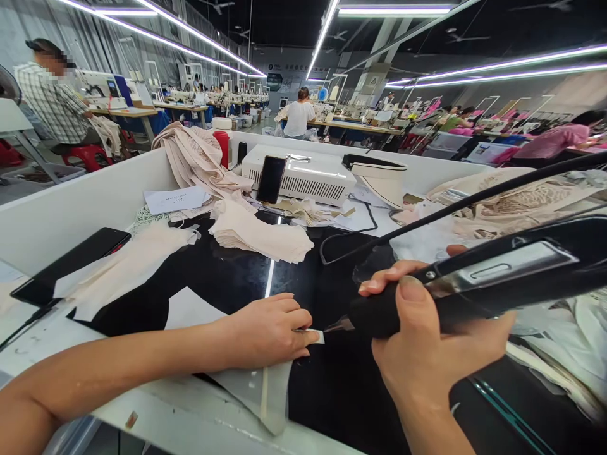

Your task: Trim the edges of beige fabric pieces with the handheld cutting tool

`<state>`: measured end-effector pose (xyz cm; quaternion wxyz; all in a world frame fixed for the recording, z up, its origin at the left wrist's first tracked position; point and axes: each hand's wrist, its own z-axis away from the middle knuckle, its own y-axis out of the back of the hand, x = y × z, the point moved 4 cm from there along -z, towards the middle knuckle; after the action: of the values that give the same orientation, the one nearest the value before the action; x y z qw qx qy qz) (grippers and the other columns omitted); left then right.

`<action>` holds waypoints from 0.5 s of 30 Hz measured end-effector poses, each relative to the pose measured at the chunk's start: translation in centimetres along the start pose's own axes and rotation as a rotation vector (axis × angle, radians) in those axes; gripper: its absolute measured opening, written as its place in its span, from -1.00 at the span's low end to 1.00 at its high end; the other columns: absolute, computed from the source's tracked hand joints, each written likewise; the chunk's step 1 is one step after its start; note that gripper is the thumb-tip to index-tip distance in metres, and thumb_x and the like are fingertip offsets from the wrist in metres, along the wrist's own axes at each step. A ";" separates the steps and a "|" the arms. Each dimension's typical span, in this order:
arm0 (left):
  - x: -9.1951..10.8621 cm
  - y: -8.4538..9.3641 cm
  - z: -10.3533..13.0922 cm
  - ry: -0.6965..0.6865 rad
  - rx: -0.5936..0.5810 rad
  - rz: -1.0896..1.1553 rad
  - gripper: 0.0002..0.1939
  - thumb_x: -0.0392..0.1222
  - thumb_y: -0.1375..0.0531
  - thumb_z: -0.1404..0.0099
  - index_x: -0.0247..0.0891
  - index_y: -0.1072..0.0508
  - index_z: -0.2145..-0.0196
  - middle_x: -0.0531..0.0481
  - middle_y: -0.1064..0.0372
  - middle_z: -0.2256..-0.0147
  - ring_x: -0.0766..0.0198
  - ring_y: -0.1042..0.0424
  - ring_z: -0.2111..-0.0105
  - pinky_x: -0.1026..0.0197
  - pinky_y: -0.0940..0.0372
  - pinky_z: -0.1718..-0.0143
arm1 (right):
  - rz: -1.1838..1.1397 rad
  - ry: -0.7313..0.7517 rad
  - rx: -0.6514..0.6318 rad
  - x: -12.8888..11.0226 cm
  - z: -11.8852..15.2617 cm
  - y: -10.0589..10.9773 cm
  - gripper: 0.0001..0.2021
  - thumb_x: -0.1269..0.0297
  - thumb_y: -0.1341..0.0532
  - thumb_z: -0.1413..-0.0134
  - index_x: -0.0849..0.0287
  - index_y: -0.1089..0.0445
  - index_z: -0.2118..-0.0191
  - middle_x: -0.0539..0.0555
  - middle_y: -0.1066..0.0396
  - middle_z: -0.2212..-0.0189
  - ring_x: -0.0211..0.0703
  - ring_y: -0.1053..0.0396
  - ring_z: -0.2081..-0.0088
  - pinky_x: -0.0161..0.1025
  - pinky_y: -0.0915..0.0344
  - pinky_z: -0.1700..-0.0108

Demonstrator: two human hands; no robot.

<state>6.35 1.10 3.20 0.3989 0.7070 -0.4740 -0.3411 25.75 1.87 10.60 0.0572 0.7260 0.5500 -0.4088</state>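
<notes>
Here, grips the black tool (502, 298) in the right hand (439, 344), with fingers wrapped round and thumb on top, its metal tip just right of the white tab (318, 337). Holds that tab near, on the tabletop (332, 392), in nearly closed left hand (270, 332) fingers. Has cream fabric (260, 235) farther off.

Far wall (346, 60), 12 o'clock from me: pale lettering (308, 67), too small for me to read. Pillar (389, 35), between 12 and 1: triangular sign (373, 81), symbol unclear. White sheet (159, 201) on my surface (237, 278), 11 o'clock: printed lines, illegible.
</notes>
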 end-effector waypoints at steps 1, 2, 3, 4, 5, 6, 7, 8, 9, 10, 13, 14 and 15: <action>0.0 0.0 0.0 0.000 -0.001 0.000 -0.73 -0.10 -0.58 -0.69 -0.32 -0.75 -0.15 -0.03 -0.61 0.11 0.11 -0.57 0.18 0.08 -0.57 -0.11 | -0.001 -0.002 -0.001 -0.1 0.0 0.0 -0.43 -0.06 -0.80 -0.10 -0.11 -0.53 -0.03 -0.24 -0.60 0.37 -0.19 -0.49 0.53 -0.17 -0.58 0.42; 0.0 0.0 0.0 0.000 -0.004 -0.003 -0.73 -0.09 -0.58 -0.70 -0.32 -0.75 -0.16 -0.03 -0.62 0.10 0.11 -0.57 0.18 0.08 -0.57 -0.11 | 0.004 -0.012 -0.008 -0.1 0.0 0.0 -0.43 -0.05 -0.80 -0.10 -0.12 -0.54 -0.05 -0.24 -0.61 0.37 -0.18 -0.50 0.53 -0.16 -0.59 0.41; 0.1 -0.1 -0.1 0.002 -0.012 -0.009 -0.72 -0.08 -0.57 -0.71 -0.32 -0.75 -0.17 -0.04 -0.62 0.10 0.10 -0.57 0.17 0.07 -0.57 -0.12 | 0.011 -0.024 -0.012 -0.1 0.1 0.0 -0.43 -0.03 -0.80 -0.09 -0.12 -0.54 -0.05 -0.24 -0.62 0.36 -0.18 -0.51 0.52 -0.16 -0.60 0.41; 0.1 -0.2 -0.2 0.003 -0.022 -0.018 -0.72 -0.07 -0.56 -0.71 -0.31 -0.76 -0.18 -0.05 -0.62 0.10 0.09 -0.58 0.15 0.07 -0.57 -0.13 | 0.016 -0.033 -0.016 -0.1 0.1 0.0 -0.43 -0.01 -0.80 -0.08 -0.12 -0.54 -0.05 -0.23 -0.62 0.35 -0.17 -0.52 0.51 -0.16 -0.61 0.41; 0.2 -0.2 -0.3 0.004 -0.033 -0.025 -0.71 -0.06 -0.56 -0.72 -0.31 -0.76 -0.19 -0.06 -0.63 0.10 0.08 -0.59 0.13 0.07 -0.58 -0.15 | 0.020 -0.044 -0.017 -0.1 0.1 0.1 -0.42 0.01 -0.80 -0.07 -0.11 -0.54 -0.05 -0.23 -0.63 0.35 -0.17 -0.53 0.51 -0.16 -0.61 0.42; 0.2 -0.3 -0.4 0.006 -0.043 -0.029 -0.71 -0.05 -0.56 -0.72 -0.30 -0.76 -0.19 -0.06 -0.63 0.10 0.07 -0.60 0.12 0.06 -0.58 -0.17 | 0.023 -0.053 -0.015 -0.1 0.1 0.2 -0.42 0.02 -0.81 -0.06 -0.11 -0.55 -0.05 -0.22 -0.63 0.34 -0.17 -0.54 0.50 -0.17 -0.61 0.42; 0.3 -0.4 -0.4 0.007 -0.049 -0.030 -0.71 -0.04 -0.56 -0.73 -0.30 -0.76 -0.19 -0.07 -0.63 0.09 0.07 -0.60 0.12 0.06 -0.58 -0.17 | 0.024 -0.059 -0.012 -0.1 0.1 0.2 -0.41 0.03 -0.81 -0.04 -0.11 -0.55 -0.05 -0.22 -0.63 0.34 -0.17 -0.54 0.50 -0.17 -0.61 0.43; 0.3 -0.4 -0.5 0.007 -0.051 -0.029 -0.70 -0.04 -0.56 -0.72 -0.29 -0.76 -0.20 -0.07 -0.63 0.09 0.07 -0.60 0.12 0.06 -0.58 -0.17 | 0.023 -0.062 -0.008 0.0 0.1 0.3 -0.40 0.03 -0.81 -0.03 -0.11 -0.55 -0.05 -0.22 -0.62 0.34 -0.16 -0.54 0.50 -0.17 -0.61 0.44; 0.3 -0.5 -0.5 0.007 -0.051 -0.027 -0.70 -0.04 -0.56 -0.72 -0.29 -0.76 -0.20 -0.07 -0.63 0.08 0.08 -0.60 0.12 0.06 -0.58 -0.17 | 0.023 -0.063 -0.004 0.0 0.1 0.3 -0.40 0.03 -0.81 -0.02 -0.11 -0.55 -0.06 -0.22 -0.62 0.35 -0.16 -0.54 0.51 -0.16 -0.61 0.45; 0.3 -0.5 -0.5 0.005 -0.048 -0.025 -0.69 -0.05 -0.56 -0.72 -0.29 -0.76 -0.21 -0.07 -0.63 0.08 0.08 -0.59 0.13 0.06 -0.58 -0.17 | 0.025 -0.065 0.001 0.0 0.1 0.3 -0.40 0.04 -0.81 -0.01 -0.11 -0.55 -0.06 -0.22 -0.62 0.35 -0.16 -0.54 0.51 -0.16 -0.61 0.45; 0.3 -0.4 -0.4 0.000 -0.033 -0.030 -0.67 -0.04 -0.57 -0.71 -0.30 -0.76 -0.22 -0.06 -0.63 0.08 0.08 -0.59 0.13 0.06 -0.57 -0.18 | 0.036 -0.085 0.016 0.2 0.0 0.4 -0.43 0.11 -0.79 0.01 -0.09 -0.53 -0.01 -0.22 -0.61 0.36 -0.17 -0.54 0.51 -0.17 -0.61 0.45; 0.3 -0.4 -0.4 0.002 -0.029 -0.035 -0.67 -0.04 -0.58 -0.71 -0.30 -0.76 -0.22 -0.06 -0.62 0.08 0.08 -0.59 0.13 0.06 -0.57 -0.18 | 0.039 -0.090 0.019 0.3 0.0 0.3 -0.45 0.14 -0.78 0.01 -0.09 -0.52 0.01 -0.22 -0.61 0.36 -0.17 -0.54 0.50 -0.18 -0.61 0.45; 0.3 -0.4 -0.4 0.002 -0.026 -0.040 -0.66 -0.03 -0.58 -0.70 -0.29 -0.76 -0.22 -0.05 -0.62 0.09 0.07 -0.59 0.13 0.06 -0.57 -0.18 | 0.043 -0.090 0.020 0.3 0.0 0.3 -0.46 0.16 -0.76 0.02 -0.09 -0.51 0.03 -0.22 -0.61 0.36 -0.18 -0.54 0.50 -0.19 -0.61 0.44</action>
<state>6.96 0.99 3.02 0.4017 0.7115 -0.4548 -0.3543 26.04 1.99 10.32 0.0833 0.7191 0.5270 -0.4452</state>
